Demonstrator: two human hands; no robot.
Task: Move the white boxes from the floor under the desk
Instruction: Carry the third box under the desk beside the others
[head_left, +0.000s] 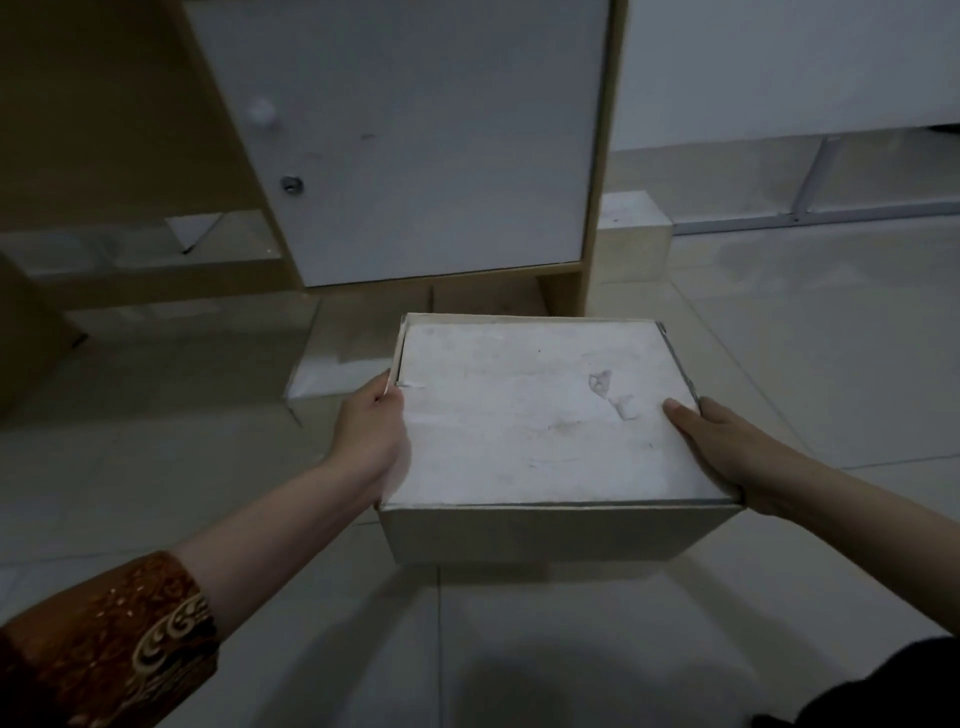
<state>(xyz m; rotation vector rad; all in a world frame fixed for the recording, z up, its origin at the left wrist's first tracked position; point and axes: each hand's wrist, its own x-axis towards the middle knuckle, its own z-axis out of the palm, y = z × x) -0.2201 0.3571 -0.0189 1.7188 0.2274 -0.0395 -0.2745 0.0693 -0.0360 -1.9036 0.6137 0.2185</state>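
White rectangular cardboard box (545, 426) w/ a scuffed lid is held between both hands, in front of the white cabinet door (431, 140) of the wood-edged desk. Left hand (371, 434) is clamped on its left side, right hand (727, 452) on the right edge w/ thumb over the lid. Another small white box (631, 234) sits on the pale tiled floor (831, 338) right beside the desk.

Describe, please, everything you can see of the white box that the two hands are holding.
The white box is a rectangular carton, apparently cardboard, with a closed, flat lid that is scuffed and torn near its right side. Its edges look worn and grey. It sits level, above the pale tiled floor, in front of the desk's white cabinet door. The left hand grips its left side and the right hand its right side, thumb on the lid.
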